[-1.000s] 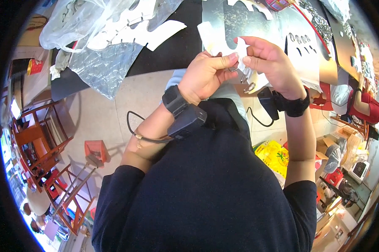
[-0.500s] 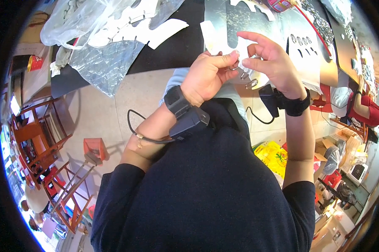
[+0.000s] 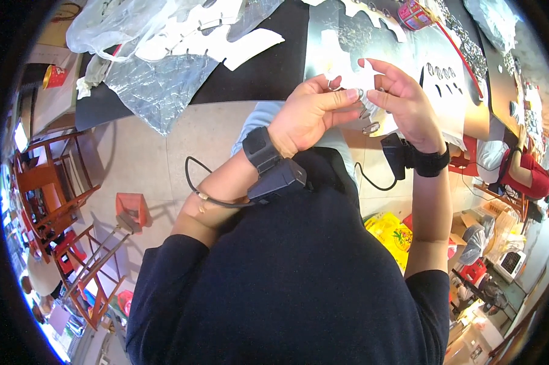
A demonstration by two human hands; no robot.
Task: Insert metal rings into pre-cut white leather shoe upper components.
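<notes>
Just past the table's near edge, a white flat piece point(image 3: 364, 76) with scalloped edges is held between my two hands, overexposed in part. My left hand point(image 3: 311, 115) is closed, thumb and fingers pinching the piece from the left around a small metal ring. On the other side my right hand point(image 3: 407, 106) grips it between thumb and fingers, the thumb tip close to the left one. A shiny metal ring point(image 3: 370, 128) hangs from the lower part of the piece, below the fingertips. The exact contact is too bright to make out.
Similar white pieces with dark rings point(image 3: 247, 48) lie on plastic bags point(image 3: 159, 91) at the left of the black table point(image 3: 250, 85). Farther right are a white sheet with metal rings point(image 3: 441, 73), a red tin point(image 3: 413, 15) and loose rings. Another person point(image 3: 527, 167) sits at far right.
My right fingers, spread before, have closed onto the white piece. My left hand has shifted slightly right, and both thumbs now meet near its middle. The view has moved a little.
</notes>
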